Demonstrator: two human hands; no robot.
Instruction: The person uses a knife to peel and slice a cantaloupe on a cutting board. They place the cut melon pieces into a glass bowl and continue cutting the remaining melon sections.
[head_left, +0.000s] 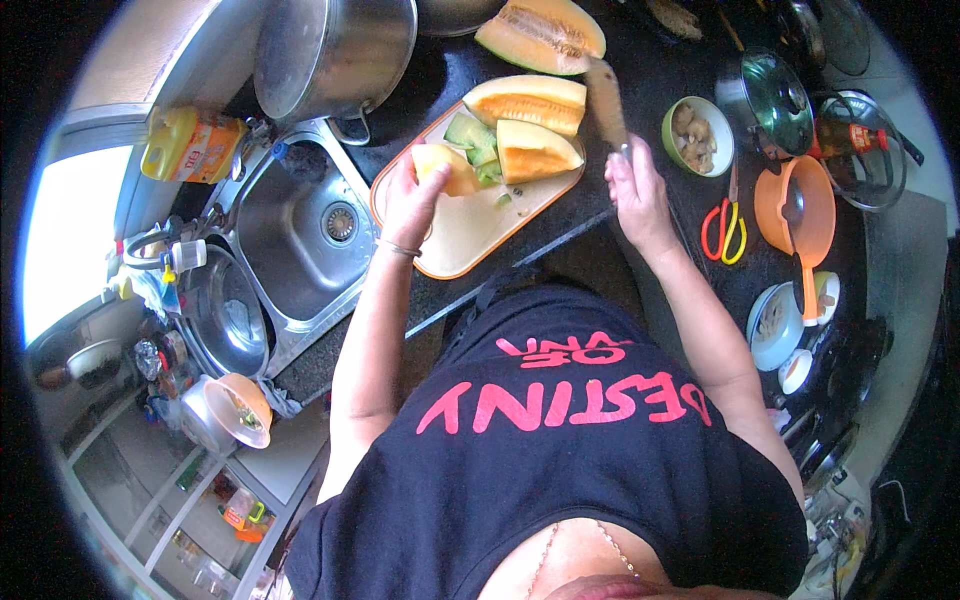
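Observation:
My left hand (415, 196) grips a peeled melon piece (448, 169) over the left end of a cream cutting board (457, 236) with an orange rim. My right hand (637, 193) is closed on the handle of a kitchen knife (606, 101), its broad blade pointing away from me, right of the board. On the board lie a cut melon wedge (536, 152), a longer melon wedge (525, 103) behind it, and green melon rind (474, 139). Beyond them rests a melon half (541, 34) with its seeds showing; the blade's tip overlaps its edge in view.
A stainless steel sink (300, 225) is at the left, with a large metal pot (337, 60) behind it. To the right are a green bowl of food pieces (696, 136), red-and-yellow-handled scissors (724, 231), an orange saucepan (796, 206) and a lidded pot (776, 105).

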